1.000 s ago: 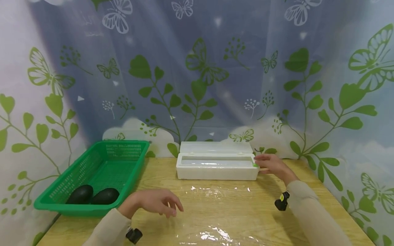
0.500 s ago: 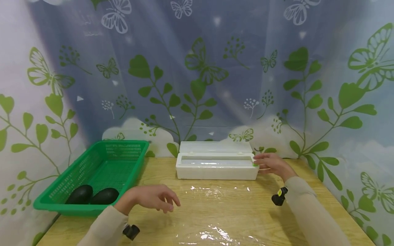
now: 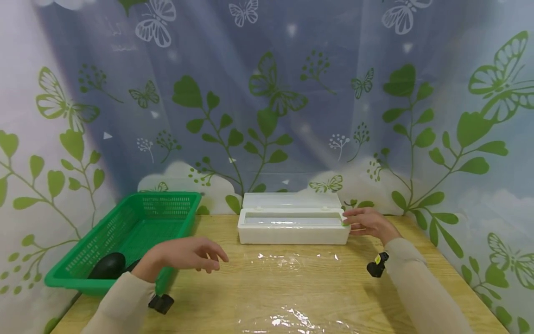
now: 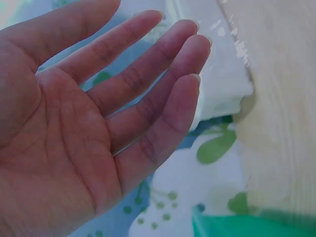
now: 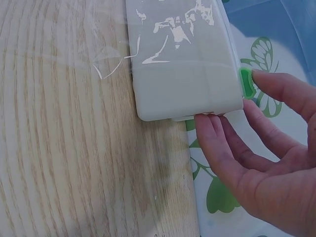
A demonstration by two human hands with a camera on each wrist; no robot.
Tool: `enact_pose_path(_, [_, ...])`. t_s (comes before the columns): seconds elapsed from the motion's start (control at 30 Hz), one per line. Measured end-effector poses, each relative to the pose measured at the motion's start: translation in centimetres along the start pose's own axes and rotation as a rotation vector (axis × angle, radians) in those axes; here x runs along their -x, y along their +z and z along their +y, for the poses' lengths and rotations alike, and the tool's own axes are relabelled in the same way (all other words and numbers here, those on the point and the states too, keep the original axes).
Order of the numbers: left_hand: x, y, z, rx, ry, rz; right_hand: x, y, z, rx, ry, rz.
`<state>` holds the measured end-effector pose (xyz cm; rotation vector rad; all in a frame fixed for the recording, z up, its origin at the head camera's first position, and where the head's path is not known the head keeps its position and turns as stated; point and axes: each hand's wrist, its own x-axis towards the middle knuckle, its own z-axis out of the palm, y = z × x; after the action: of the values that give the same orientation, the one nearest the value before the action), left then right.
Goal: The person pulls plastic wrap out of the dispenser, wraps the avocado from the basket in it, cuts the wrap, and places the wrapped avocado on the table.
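My left hand hovers above the table near the front right corner of a green basket, palm down and holding nothing. In the left wrist view its fingers are spread and loosely bent. My right hand is at the right end of a white cling film dispenser, whose lid is raised. One fingertip touches the green slide cutter and other fingertips rest against the box's end. Clear film stretches from the dispenser toward me over the table.
Two dark oval objects, perhaps avocados or eggplants, lie in the basket; one dark object shows well, the other is mostly behind my left wrist. A patterned curtain stands behind and beside the wooden table.
My left hand has moved left and slightly away from me, now partly covering the second dark object. The right hand stays at the cutter end of the dispenser.
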<state>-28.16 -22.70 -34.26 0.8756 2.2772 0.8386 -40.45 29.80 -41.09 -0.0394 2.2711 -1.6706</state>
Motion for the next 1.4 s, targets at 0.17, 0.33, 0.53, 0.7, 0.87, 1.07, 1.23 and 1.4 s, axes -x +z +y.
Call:
enact_pose_path(0.17, [1.4, -1.4, 0.3, -0.015, -0.022, 0.045, 0.1, -0.1, 0.1, 0.005, 0.003, 0.001])
enact_pose_path(0.33, [2.6, -2.3, -0.4, -0.025, -0.032, 0.080, 0.1, -0.2, 0.1, 0.019, -0.002, -0.001])
enact_pose_path(0.53, [4.2, -3.6, -1.4, -0.013, -0.066, 0.126, 0.0, -0.3, 0.3, 0.026, -0.013, -0.020])
enact_pose_path(0.7, [5.4, -5.0, -2.1, 0.002, -0.096, 0.159, -0.1, -0.4, 0.4, 0.014, -0.016, -0.031])
enact_pose_path(0.87, [6.3, -6.0, -3.4, 0.005, -0.125, 0.174, -0.2, -0.3, 0.5, -0.002, -0.018, -0.037])
enact_pose_path(1.07, [7.1, -6.9, -5.2, -0.001, -0.155, 0.188, -0.1, -0.3, 0.6, -0.017, -0.011, -0.028])
enact_pose_path(1.23, [8.0, -7.6, -6.6, -0.023, -0.196, 0.217, -0.1, -0.3, 0.6, -0.026, -0.011, -0.031])
enact_pose_path(1.4, [8.9, -8.2, -7.6, -0.026, -0.261, 0.241, -0.3, -0.4, 0.5, -0.020, -0.011, -0.034])
